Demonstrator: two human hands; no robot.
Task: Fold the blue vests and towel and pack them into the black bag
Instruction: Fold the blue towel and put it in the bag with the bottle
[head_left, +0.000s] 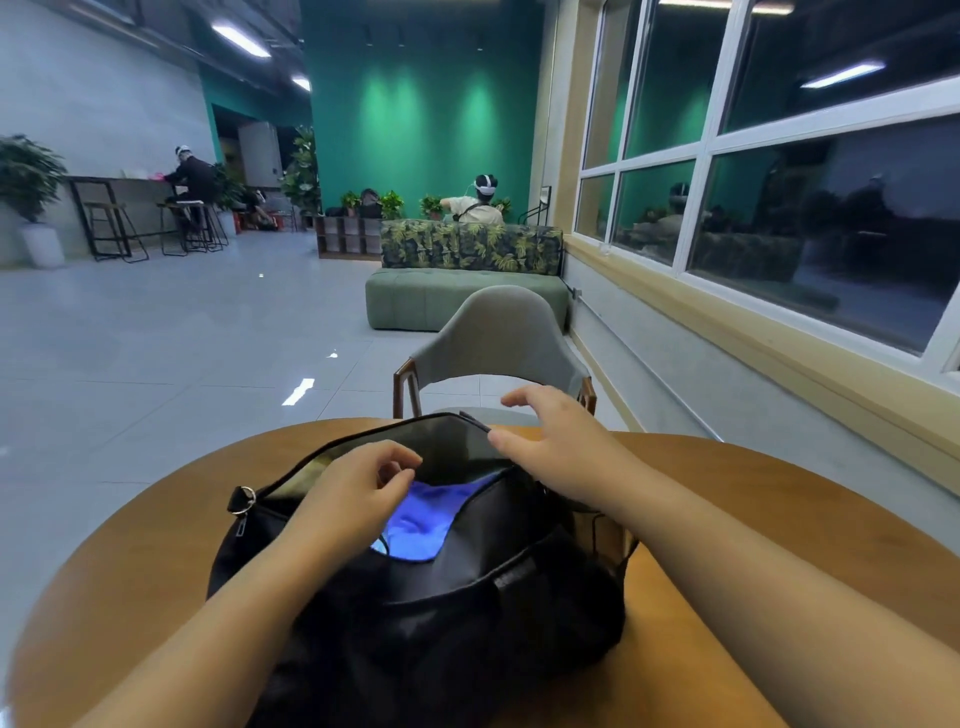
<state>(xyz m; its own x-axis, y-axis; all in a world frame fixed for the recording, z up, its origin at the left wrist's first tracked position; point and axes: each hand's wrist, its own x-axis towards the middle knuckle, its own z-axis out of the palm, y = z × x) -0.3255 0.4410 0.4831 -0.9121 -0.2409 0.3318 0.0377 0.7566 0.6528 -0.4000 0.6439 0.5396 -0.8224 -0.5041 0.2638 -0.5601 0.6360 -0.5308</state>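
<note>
The black bag lies on the round wooden table in front of me, its top unzipped and gaping. Blue fabric lies inside, partly hidden by the bag's near edge and my left wrist. My left hand hovers over the opening with its fingers loosely curled and nothing visible between them. My right hand is at the far rim of the bag, fingers spread, with the thumb close to the raised edge of the opening. No vest or towel lies outside the bag in view.
A grey chair with wooden legs stands just past the table's far edge. Beyond it are a green sofa, tiled floor on the left and a windowed wall on the right. Other people sit far off.
</note>
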